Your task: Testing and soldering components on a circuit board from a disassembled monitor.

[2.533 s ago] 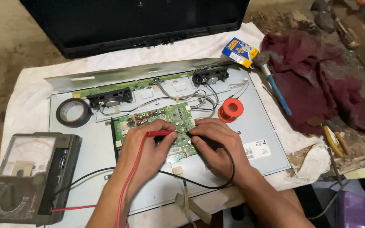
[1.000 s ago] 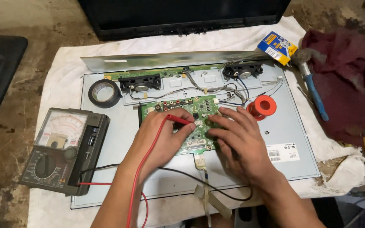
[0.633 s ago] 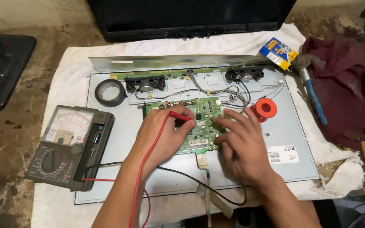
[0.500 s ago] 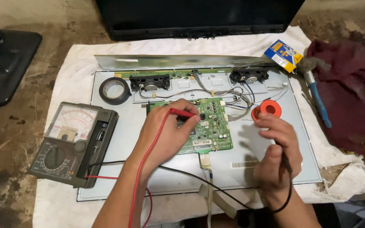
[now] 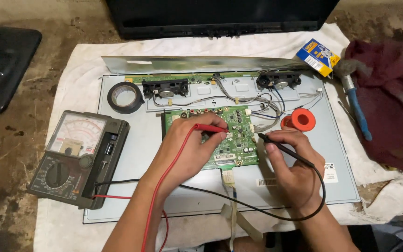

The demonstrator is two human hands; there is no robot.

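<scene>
A green circuit board [image 5: 220, 135] was seen near the middle of a grey metal panel [image 5: 136, 186]. The left hand [image 5: 187, 149] was closed around a red probe [image 5: 208, 127], laid nearly level, tip pointing right onto the board. The right hand [image 5: 295, 163] was curled around a black probe [image 5: 281, 145], slanted, tip pointing up-left at the board's right edge. Half a second earlier, that hand was held nearer the panel's right edge, off the board. A multimeter [image 5: 78, 156] was placed by the left edge.
</scene>
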